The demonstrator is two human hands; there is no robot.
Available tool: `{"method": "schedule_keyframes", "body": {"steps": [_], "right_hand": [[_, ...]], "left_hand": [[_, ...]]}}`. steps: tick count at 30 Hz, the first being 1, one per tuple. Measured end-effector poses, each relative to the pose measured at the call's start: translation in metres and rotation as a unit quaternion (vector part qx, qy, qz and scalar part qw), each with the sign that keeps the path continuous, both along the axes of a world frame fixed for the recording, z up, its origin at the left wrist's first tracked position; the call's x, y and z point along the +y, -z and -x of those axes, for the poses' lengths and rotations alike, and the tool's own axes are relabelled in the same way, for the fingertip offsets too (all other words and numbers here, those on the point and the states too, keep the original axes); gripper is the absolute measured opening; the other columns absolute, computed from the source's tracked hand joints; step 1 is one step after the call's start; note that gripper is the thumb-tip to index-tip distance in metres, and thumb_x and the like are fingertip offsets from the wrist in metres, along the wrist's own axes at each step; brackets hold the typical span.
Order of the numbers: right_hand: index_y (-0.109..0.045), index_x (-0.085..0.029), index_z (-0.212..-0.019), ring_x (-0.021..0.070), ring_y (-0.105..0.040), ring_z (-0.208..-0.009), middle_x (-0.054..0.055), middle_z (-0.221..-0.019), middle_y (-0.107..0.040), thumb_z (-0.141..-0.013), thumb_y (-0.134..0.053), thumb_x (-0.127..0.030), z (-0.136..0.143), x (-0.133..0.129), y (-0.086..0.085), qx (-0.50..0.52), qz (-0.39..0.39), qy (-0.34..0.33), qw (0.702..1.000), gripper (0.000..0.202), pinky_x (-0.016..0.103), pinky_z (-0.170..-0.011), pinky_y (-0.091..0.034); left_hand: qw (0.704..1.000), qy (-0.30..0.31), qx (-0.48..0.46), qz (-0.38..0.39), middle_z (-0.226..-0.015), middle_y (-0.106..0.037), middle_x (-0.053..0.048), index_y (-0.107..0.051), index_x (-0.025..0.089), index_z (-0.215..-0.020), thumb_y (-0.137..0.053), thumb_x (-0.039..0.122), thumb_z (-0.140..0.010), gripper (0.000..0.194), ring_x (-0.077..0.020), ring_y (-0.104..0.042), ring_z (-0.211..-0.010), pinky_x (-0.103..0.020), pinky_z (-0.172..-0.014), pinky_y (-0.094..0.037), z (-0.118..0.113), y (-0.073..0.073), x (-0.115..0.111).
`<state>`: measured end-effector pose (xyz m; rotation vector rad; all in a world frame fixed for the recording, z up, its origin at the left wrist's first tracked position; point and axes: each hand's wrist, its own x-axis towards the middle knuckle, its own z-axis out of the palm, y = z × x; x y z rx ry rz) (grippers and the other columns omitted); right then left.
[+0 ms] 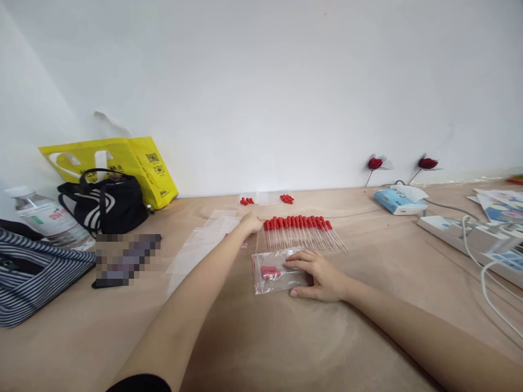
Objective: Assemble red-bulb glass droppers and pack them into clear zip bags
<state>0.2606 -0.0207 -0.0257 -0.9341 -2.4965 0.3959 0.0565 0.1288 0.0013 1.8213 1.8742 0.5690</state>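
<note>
My left hand (pixel 250 222) reaches far forward, its fingertips beside the left end of a row of droppers (pixel 300 231) with red rubber bulbs and clear, thin stems. The fingers point right, and part of them is hidden behind the hand. Closer to me, a clear zip bag (pixel 261 280) lies flat with red-bulbed droppers (pixel 269 271) inside. My right hand (pixel 318 275) rests over its right side, fingers spread and thumb apart. Under and left of my left forearm are several flat clear bags (pixel 192 245), with a bit of red showing near the wrist.
Two small groups of red bulbs (pixel 287 199) lie on clear plastic by the wall. At left stand a yellow bag (pixel 141 163), a black bag (pixel 110 204), a large bottle (pixel 49 218) and a striped bag (pixel 36 277). At right are a tissue pack (pixel 398 201) and a corded power strip (pixel 445 228).
</note>
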Motion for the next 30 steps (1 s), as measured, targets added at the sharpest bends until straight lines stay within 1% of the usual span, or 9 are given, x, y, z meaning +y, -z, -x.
{"method": "schedule_keyframes", "body": {"steps": [4,7,9,11,12,17,22,27,30], "right_hand": [[-0.051,-0.020,-0.117,0.0231,-0.046,-0.105,0.009,-0.115,-0.053,-0.069,-0.057,-0.055,0.000,0.000,0.000,0.001,-0.003,0.001,1.000,0.060,0.040,-0.090,-0.034],[-0.051,-0.021,-0.117,0.0234,-0.046,-0.105,0.009,-0.114,-0.053,-0.069,-0.057,-0.055,0.000,0.000,0.001,0.004,-0.004,0.001,1.000,0.060,0.041,-0.089,-0.035],[-0.051,-0.021,-0.117,0.0236,-0.046,-0.105,0.010,-0.114,-0.053,-0.068,-0.057,-0.055,0.000,0.000,0.001,0.006,-0.004,-0.001,1.000,0.060,0.041,-0.089,-0.035],[-0.051,-0.020,-0.117,0.0238,-0.046,-0.106,0.010,-0.115,-0.053,-0.068,-0.057,-0.055,0.000,0.000,0.001,0.006,-0.004,-0.001,1.000,0.060,0.041,-0.089,-0.034],[-0.051,-0.020,-0.117,0.0239,-0.046,-0.106,0.010,-0.115,-0.053,-0.068,-0.057,-0.056,0.000,0.000,0.002,0.005,-0.004,0.000,1.000,0.061,0.041,-0.090,-0.034],[-0.051,-0.020,-0.116,0.0239,-0.046,-0.105,0.010,-0.114,-0.053,-0.069,-0.056,-0.056,0.000,0.000,0.001,0.000,-0.004,0.002,1.000,0.060,0.041,-0.090,-0.034],[-0.051,-0.020,-0.117,0.0244,-0.046,-0.105,0.010,-0.115,-0.053,-0.069,-0.056,-0.056,0.000,0.000,0.001,0.001,-0.007,0.003,1.000,0.060,0.042,-0.089,-0.034],[-0.050,-0.022,-0.118,0.0242,-0.046,-0.105,0.009,-0.115,-0.053,-0.069,-0.056,-0.056,0.000,-0.001,0.000,-0.003,-0.004,0.004,1.000,0.060,0.041,-0.088,-0.034],[-0.048,-0.022,-0.120,0.0241,-0.047,-0.104,0.009,-0.114,-0.053,-0.069,-0.056,-0.056,0.000,-0.001,-0.001,-0.005,-0.002,0.004,1.000,0.061,0.041,-0.087,-0.035]], "left_hand": [[0.986,-0.028,-0.137,-0.087,-0.085,-0.060,-0.006,-0.056,0.011,-0.099,-0.048,0.021,-0.081,0.022,-0.0147,-0.060,-0.073,-0.027,-0.067,-0.049,0.025,-0.018,-0.024],[0.959,-0.057,-0.220,-0.169,-0.093,-0.056,-0.004,-0.049,0.014,-0.105,-0.039,0.025,-0.083,0.027,-0.0087,-0.058,-0.073,-0.023,-0.069,-0.049,0.052,-0.023,-0.060],[0.940,-0.068,-0.268,-0.202,-0.091,-0.054,-0.002,-0.049,0.015,-0.102,-0.044,0.032,-0.079,0.030,-0.0076,-0.057,-0.070,-0.024,-0.070,-0.050,0.068,-0.018,-0.088],[0.890,-0.076,-0.396,-0.213,-0.084,-0.052,0.001,-0.052,0.015,-0.093,-0.058,0.038,-0.067,0.035,-0.0080,-0.056,-0.066,-0.027,-0.070,-0.051,0.079,-0.008,-0.112],[0.877,-0.085,-0.425,-0.207,-0.081,-0.052,0.002,-0.053,0.015,-0.090,-0.062,0.038,-0.063,0.037,-0.0076,-0.055,-0.065,-0.028,-0.072,-0.051,0.081,-0.002,-0.121],[0.850,-0.120,-0.487,-0.161,-0.080,-0.052,0.003,-0.053,0.014,-0.085,-0.069,0.036,-0.055,0.040,-0.0077,-0.056,-0.067,-0.030,-0.078,-0.051,0.075,0.017,-0.140],[0.858,-0.114,-0.478,-0.149,-0.079,-0.054,0.002,-0.053,0.014,-0.084,-0.068,0.035,-0.056,0.038,-0.0108,-0.059,-0.072,-0.033,-0.082,-0.049,0.062,0.021,-0.146],[0.930,-0.020,-0.356,-0.090,-0.082,-0.060,-0.001,-0.050,0.016,-0.089,-0.064,0.034,-0.062,0.036,-0.0139,-0.060,-0.073,-0.033,-0.077,-0.048,0.053,0.017,-0.154],[0.953,0.037,-0.288,-0.083,-0.075,-0.062,0.000,-0.046,0.018,-0.086,-0.062,0.031,-0.064,0.030,-0.0135,-0.059,-0.068,-0.029,-0.069,-0.047,0.047,0.015,-0.155]]}}
